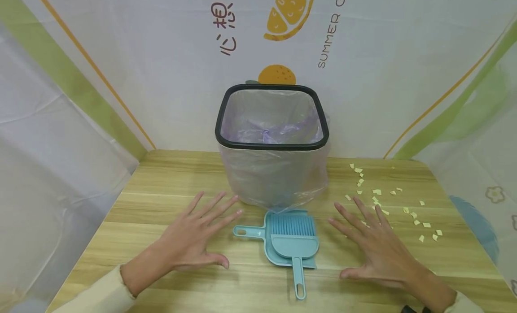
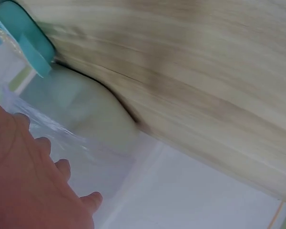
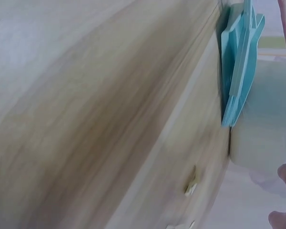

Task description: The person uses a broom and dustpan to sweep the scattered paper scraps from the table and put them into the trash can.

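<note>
Hovering spread over the tabletop, the left hand and right hand have fingers fanned and thumbs out, gripping nothing. Between them, apart from both, lies a blue dustpan with a matching brush laid on it, just in front of the bin. Step in hand, as judged: a ready position before any grasp, sweeping not yet begun. Next move would call for the left hand on the pan handle, which points its way, and the right hand on the brush handle, which points toward the person; lifting the brush off the pan comes first. Containers: bin upright, black-rimmed, fitted with a translucent purplish liner, gathered at the bottom; no scraps visible inside. Pan holds the brush, bristles toward the bin; anything beneath the brush is hidden. Pale yellow scraps are scattered on the right side of the tabletop, some partly behind the right hand's fingers.
</note>
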The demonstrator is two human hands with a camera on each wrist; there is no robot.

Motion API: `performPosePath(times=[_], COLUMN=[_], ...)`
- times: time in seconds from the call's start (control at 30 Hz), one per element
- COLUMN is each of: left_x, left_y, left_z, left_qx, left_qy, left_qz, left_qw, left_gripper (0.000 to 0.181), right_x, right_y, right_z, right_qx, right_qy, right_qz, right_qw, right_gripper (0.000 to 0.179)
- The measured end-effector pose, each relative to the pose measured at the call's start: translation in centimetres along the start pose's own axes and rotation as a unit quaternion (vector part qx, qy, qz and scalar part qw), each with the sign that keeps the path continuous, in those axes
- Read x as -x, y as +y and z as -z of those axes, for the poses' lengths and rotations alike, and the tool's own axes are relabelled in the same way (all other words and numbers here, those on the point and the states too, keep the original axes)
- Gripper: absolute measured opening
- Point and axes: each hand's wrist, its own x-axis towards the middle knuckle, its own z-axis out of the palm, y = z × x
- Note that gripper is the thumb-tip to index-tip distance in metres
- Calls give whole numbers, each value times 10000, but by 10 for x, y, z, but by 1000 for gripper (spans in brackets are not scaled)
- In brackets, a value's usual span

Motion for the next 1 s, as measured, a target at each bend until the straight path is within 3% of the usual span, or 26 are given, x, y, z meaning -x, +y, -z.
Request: performPosePath(times=[0.4,0.6,0.83,1.0], left_x=[11,10,-4,-19], left_y=[-21,-30,-21,-7], left_z=[-12,-16,-16,-19], left_qx=[-2,644,1495,1784], left_qy=[-116,-451,-1005,-1266], left_qz=[426,877,1218,1157], left_qw=[9990,9930,9761,9689], left_gripper=[111,101,87,83], right_x=[12,8,-8,-27], right_y=[22,31,21,1], right_z=[-7,-7,-2,-4], right_qx=[-43,-183,-765,-956], right_qy=[78,35,-436,-698], right_qz=[-53,127,539,1068], right_qw=[9999,9997,9947,9872], right_gripper=[110,101,95,83])
